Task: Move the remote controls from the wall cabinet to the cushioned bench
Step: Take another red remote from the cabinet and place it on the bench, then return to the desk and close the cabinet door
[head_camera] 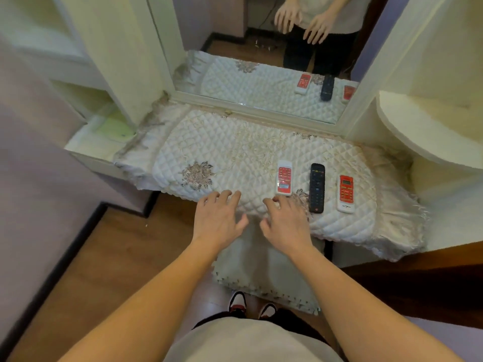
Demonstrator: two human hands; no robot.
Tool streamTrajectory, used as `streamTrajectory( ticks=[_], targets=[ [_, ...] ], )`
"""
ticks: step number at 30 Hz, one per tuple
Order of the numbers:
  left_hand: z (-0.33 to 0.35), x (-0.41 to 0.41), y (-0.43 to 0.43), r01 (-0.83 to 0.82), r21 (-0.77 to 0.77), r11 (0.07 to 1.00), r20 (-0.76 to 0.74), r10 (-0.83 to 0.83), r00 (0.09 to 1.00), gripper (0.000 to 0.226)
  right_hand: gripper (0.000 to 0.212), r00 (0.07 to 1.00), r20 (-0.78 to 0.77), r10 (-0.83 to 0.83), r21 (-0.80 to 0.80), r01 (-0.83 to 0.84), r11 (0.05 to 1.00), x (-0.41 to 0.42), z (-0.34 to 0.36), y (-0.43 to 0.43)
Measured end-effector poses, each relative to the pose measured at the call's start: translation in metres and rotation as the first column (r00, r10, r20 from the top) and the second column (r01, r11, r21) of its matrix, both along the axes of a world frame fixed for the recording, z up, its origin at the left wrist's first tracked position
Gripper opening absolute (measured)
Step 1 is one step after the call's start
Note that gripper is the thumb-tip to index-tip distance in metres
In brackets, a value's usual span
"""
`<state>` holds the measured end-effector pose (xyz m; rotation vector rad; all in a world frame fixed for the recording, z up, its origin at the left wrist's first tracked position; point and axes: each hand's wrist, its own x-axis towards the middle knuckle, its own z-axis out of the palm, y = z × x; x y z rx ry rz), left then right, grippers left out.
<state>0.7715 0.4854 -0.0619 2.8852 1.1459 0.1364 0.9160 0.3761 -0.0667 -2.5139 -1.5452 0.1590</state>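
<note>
Three remote controls lie side by side on the quilted white cushioned bench (209, 142), right of its middle: a white-and-red remote (284, 177), a black remote (317, 188), and a second white-and-red remote (345, 194) furthest right. My left hand (218, 218) hovers over the bench's front edge, fingers spread, holding nothing. My right hand (286, 220) is beside it, also spread and empty, its fingertips just short of the nearest white-and-red remote.
A mirror (261, 61) stands behind the bench and reflects the remotes and my hands. Cream cabinet panels (117, 48) flank it; a curved shelf (423, 131) juts out at right. A low shelf with a green item (115, 128) sits left. Wooden floor lies below.
</note>
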Motion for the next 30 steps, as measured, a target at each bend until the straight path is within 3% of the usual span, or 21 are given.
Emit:
streamTrajectory(
  ticks=[7,13,21,30],
  targets=[
    [0.006,-0.065,-0.013,-0.286,0.013,0.958,-0.024,0.286,0.958,0.06,0.041,0.96,0.025,0.28,0.028,-0.281,0.959,-0.043,0.007,0.033],
    [0.013,-0.119,-0.065,-0.563,0.029,0.826,-0.017,0.564,0.826,0.059,0.039,0.836,0.01,0.548,0.041,-0.548,0.836,-0.078,0.008,0.035],
    [0.007,-0.184,-0.168,-0.841,0.004,0.54,-0.063,0.84,0.539,0.059,0.038,0.572,-0.059,0.818,0.034,-0.818,0.574,-0.156,-0.003,0.006],
    [0.013,-0.257,-0.272,-0.984,0.064,0.163,-0.014,0.987,0.163,0.053,0.038,0.221,-0.062,0.973,0.041,-0.974,0.224,-0.263,0.002,-0.03]
  ],
)
